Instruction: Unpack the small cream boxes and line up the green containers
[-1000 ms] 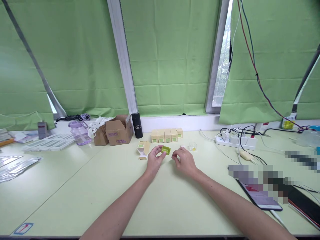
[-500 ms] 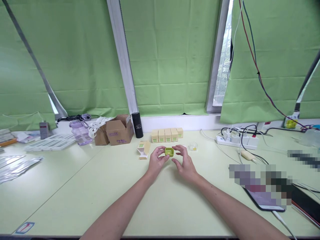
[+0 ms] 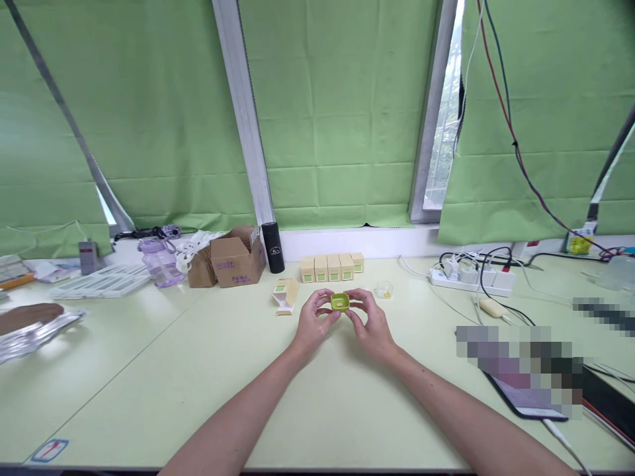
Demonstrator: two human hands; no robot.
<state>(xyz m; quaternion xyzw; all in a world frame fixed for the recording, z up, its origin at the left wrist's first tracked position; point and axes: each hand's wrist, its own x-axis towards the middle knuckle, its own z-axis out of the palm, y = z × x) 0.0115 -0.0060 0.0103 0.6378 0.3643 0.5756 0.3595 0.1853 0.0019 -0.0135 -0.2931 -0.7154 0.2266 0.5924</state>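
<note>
Yellow-green, a small open container (image 3: 340,302) is held between two hands over the worktop (image 3: 320,410), closer to the far edge than to the near one. The left hand (image 3: 312,320) grips its left side between thumb and fingers; the right hand (image 3: 370,324) has thumb and fingertips closed on its right side. Whether its base touches the surface, I cannot tell.

Just left of the hands stands an opened small carton (image 3: 284,297), and to their right a clear dish (image 3: 383,289) with a bit of yellow in it. Beyond, a row of small cardboard boxes (image 3: 327,269) lines the far edge, with a black bottle (image 3: 272,247), a larger open cardboard box (image 3: 238,263) and a purple bottle (image 3: 161,264) further left along it.

Toward the far right corner lies a white power strip (image 3: 471,283) with plugs in it; nearer, on the right, a phone (image 3: 533,404) lies partly blurred out. Silver pouches (image 3: 37,337) lie at the left, and a sticker (image 3: 50,451) marks the near edge's left end
</note>
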